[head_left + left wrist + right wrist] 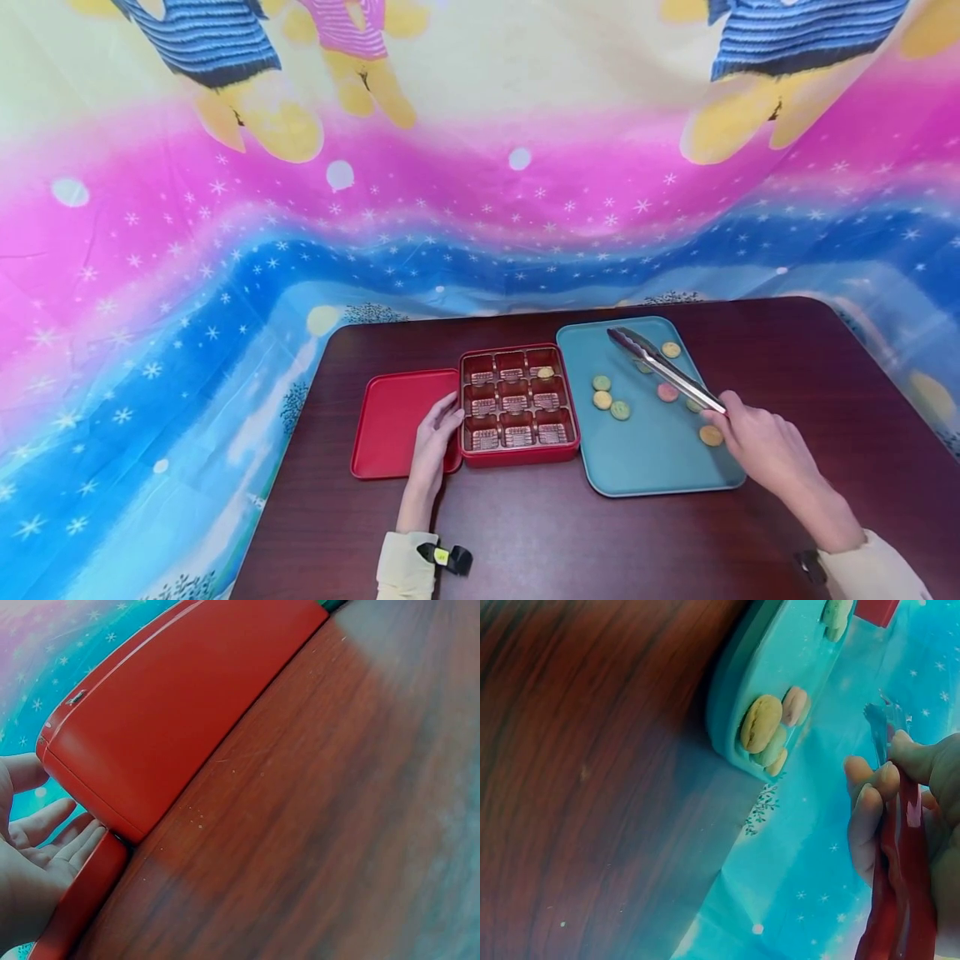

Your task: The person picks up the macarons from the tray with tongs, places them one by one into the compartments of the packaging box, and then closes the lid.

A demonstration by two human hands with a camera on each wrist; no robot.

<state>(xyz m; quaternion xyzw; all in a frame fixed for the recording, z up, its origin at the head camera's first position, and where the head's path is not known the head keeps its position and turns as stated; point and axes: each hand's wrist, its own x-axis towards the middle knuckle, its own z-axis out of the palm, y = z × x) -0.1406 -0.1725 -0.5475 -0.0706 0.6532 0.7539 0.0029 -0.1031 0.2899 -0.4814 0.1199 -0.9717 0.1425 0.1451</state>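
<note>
My left hand (432, 442) rests its fingers against the left side of a red box (517, 457), with the hand over a red lid (390, 425). In the left wrist view its fingers (71, 844) are extended at the box's corner. The box has a brown divided insert; one yellow macaron (545, 372) sits in the back right compartment. My right hand (768, 446) grips metal tongs (675, 375) near their rear end. The tongs extend above a blue-green tray (645, 471) bearing several macarons, including a pink one (667, 392). Their tips hold no visible macaron.
A dark wooden table (517, 533) carries the lid, box and tray side by side. On the tray, a green macaron (620, 410) lies left of centre and a yellow macaron (711, 435) near the right edge. A patterned cloth (487, 200) hangs behind the table.
</note>
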